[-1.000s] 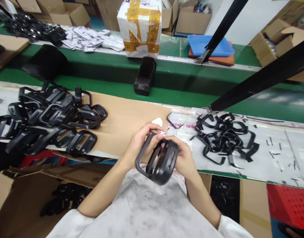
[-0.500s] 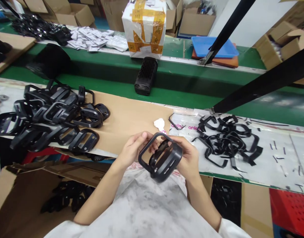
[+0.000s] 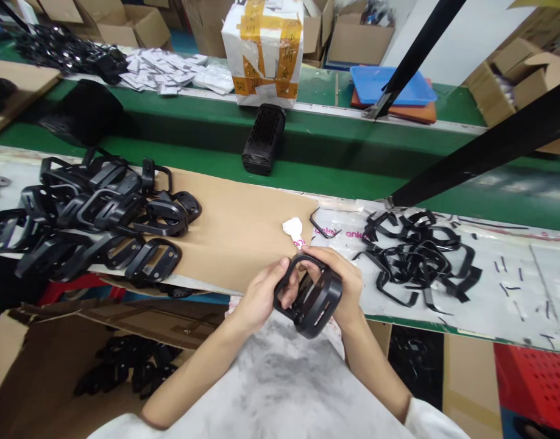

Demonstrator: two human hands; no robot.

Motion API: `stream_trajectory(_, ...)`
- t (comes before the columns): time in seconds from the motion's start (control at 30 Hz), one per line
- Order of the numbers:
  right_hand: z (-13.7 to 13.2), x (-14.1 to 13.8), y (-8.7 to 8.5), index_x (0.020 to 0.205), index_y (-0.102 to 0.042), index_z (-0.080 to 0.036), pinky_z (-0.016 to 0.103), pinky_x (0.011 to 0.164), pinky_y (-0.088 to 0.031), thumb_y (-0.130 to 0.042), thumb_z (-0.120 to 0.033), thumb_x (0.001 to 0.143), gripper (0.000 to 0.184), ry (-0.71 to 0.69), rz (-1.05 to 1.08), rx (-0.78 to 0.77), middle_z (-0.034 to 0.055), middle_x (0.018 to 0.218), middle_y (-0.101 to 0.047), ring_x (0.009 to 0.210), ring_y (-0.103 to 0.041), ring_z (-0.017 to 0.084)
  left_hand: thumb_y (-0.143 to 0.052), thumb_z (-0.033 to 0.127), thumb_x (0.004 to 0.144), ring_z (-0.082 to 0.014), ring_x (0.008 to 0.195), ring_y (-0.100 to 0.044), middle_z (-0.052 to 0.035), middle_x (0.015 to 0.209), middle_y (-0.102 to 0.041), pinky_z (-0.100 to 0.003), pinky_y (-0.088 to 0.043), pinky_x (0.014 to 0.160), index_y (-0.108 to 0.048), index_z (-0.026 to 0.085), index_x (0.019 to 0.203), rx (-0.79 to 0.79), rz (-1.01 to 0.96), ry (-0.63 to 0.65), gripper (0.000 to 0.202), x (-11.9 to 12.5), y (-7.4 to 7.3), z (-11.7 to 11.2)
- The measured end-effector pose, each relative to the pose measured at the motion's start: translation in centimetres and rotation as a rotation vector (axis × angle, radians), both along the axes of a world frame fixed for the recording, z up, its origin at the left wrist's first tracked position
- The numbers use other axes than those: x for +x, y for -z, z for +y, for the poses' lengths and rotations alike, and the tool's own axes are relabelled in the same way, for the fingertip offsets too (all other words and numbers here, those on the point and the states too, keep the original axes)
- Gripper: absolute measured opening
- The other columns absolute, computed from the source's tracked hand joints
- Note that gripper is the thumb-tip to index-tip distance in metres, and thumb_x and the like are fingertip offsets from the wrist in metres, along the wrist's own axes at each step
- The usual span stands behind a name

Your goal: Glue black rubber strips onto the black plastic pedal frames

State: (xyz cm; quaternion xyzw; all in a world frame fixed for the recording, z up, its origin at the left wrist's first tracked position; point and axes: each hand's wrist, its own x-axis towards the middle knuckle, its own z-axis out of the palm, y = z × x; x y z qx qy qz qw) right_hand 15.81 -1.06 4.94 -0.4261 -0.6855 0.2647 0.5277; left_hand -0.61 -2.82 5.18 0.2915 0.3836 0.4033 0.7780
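Observation:
A black plastic frame part (image 3: 314, 299) with slotted sides is held in both my hands over my lap, just in front of the table edge. My left hand (image 3: 261, 296) grips its left rim, with fingers curled through the opening. My right hand (image 3: 346, 283) wraps round its right side. A pile of the same black frame parts (image 3: 92, 213) lies on the cardboard sheet (image 3: 238, 225) to the left. A heap of thin black trimmed strips (image 3: 417, 256) lies on the plastic sheet to the right.
A green conveyor belt (image 3: 334, 164) runs behind the table, carrying a black perforated cylinder (image 3: 264, 139). A taped white parcel (image 3: 264, 49), a blue tray (image 3: 393, 85) and cardboard boxes stand beyond. An open carton (image 3: 124, 366) of black parts sits low left, a red crate (image 3: 535, 378) low right.
The frame part has been turned in my hands and shifted slightly right. My left fingers now hook through its opening instead of holding its outer loop.

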Motion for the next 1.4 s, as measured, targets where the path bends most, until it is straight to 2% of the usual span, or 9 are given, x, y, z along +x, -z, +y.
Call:
stream_trajectory(0.2, -0.1, 0.1, 0.0, 0.109, -0.081, -0.027, 0.038, 0.077, -0.067, -0.075, -0.028, 0.102, 0.01, 0.053, 0.03, -0.063, 0.0053, 0.101, -0.082, 0.085, -0.079, 0.025, -0.04, 0.076, 0.103, -0.0161, 0.058, -0.046, 0.0023, 0.059, -0.05, -0.03, -0.04, 0.064, -0.052, 0.022, 0.08, 0.182, 0.233, 0.01, 0.06, 0.2, -0.8, -0.8)
stream_trajectory(0.37, -0.8, 0.5, 0.0, 0.106, -0.083, -0.027, 0.034, 0.068, -0.065, -0.081, -0.034, 0.098, 0.011, 0.108, 0.043, -0.136, 0.0042, 0.094, -0.082, 0.074, -0.077, 0.023, -0.028, 0.062, 0.112, -0.019, 0.063, -0.052, 0.0004, 0.06, -0.053, -0.032, -0.04, 0.069, -0.049, 0.024, 0.073, 0.306, 0.582, 0.033, 0.058, 0.3, -2.1, -1.7)
stream_trajectory(0.63, -0.8, 1.0, 0.8, 0.102, -0.079, -0.023, 0.03, 0.066, -0.061, -0.077, -0.037, 0.099, 0.015, 0.09, 0.043, -0.314, 0.0033, 0.086, -0.08, 0.071, -0.075, 0.021, -0.044, 0.046, 0.111, -0.0215, 0.064, -0.056, -0.0007, 0.069, -0.062, -0.031, -0.037, 0.067, -0.064, 0.023, 0.088, 0.403, 0.723, 0.135, 0.038, 0.0, -1.6, 0.0)
stream_trajectory(0.73, -0.4, 1.1, 1.7, 0.105, -0.078, -0.023, 0.031, 0.072, -0.062, -0.074, -0.041, 0.101, 0.019, -0.017, 0.034, -0.331, 0.004, 0.091, -0.08, 0.076, -0.076, 0.021, -0.052, 0.049, 0.108, -0.0238, 0.087, -0.066, -0.0043, 0.095, -0.072, -0.03, -0.045, 0.08, -0.068, 0.022, 0.109, 0.371, 0.673, 0.255, 0.032, -0.9, -0.7, 0.5)
stream_trajectory(0.83, -0.2, 1.0, 2.2, 0.107, -0.078, -0.023, 0.033, 0.077, -0.063, -0.073, -0.041, 0.101, 0.019, -0.05, 0.069, -0.383, 0.005, 0.098, -0.08, 0.082, -0.077, 0.022, -0.061, 0.051, 0.104, -0.0244, 0.101, -0.066, -0.0067, 0.109, -0.072, -0.031, -0.05, 0.09, -0.068, 0.02, 0.116, 0.325, 0.466, 0.3, 0.034, -1.9, 0.3, 0.5)
stream_trajectory(1.03, 0.1, 0.8, 2.0, 0.115, -0.077, -0.024, 0.033, 0.075, -0.063, -0.072, -0.039, 0.102, 0.021, 0.029, 0.212, -0.405, 0.0033, 0.089, -0.078, 0.078, -0.076, 0.021, -0.065, 0.069, 0.095, -0.02, 0.076, -0.065, -0.0086, 0.085, -0.069, -0.029, -0.053, 0.071, -0.073, 0.013, 0.098, 0.014, 0.093, 0.122, 0.056, -3.6, 2.2, -0.2)
stream_trajectory(1.13, 0.3, 0.8, 1.7, 0.117, -0.078, -0.025, 0.034, 0.083, -0.063, -0.071, -0.035, 0.103, 0.019, 0.059, 0.208, -0.364, 0.0046, 0.099, -0.08, 0.088, -0.078, 0.022, -0.076, 0.061, 0.091, -0.0156, 0.069, -0.061, -0.0095, 0.088, -0.07, -0.025, -0.047, 0.062, -0.073, 0.012, 0.097, -0.06, -0.03, 0.068, 0.05, -3.9, 2.7, -0.5)
stream_trajectory(1.3, 0.4, 1.0, 2.6, 0.128, -0.076, -0.028, 0.041, 0.105, -0.059, -0.07, -0.032, 0.102, 0.027, 0.031, 0.139, -0.352, 0.0067, 0.127, -0.077, 0.116, -0.074, 0.026, -0.09, 0.051, 0.082, -0.0114, 0.07, -0.056, -0.0072, 0.091, -0.07, -0.021, -0.043, 0.062, -0.072, 0.014, 0.094, 0.024, 0.025, 0.018, 0.043, -4.5, 1.8, -0.2)
stream_trajectory(1.4, 0.7, 1.3, 3.7, 0.138, -0.071, -0.028, 0.045, 0.114, -0.054, -0.072, -0.032, 0.099, 0.04, -0.014, 0.188, -0.392, 0.008, 0.141, -0.07, 0.131, -0.066, 0.028, -0.083, 0.05, 0.089, -0.016, 0.08, -0.061, -0.0079, 0.094, -0.071, -0.025, -0.049, 0.074, -0.072, 0.015, 0.099, 0.213, 0.227, -0.025, 0.038, -5.1, 0.8, 0.2)
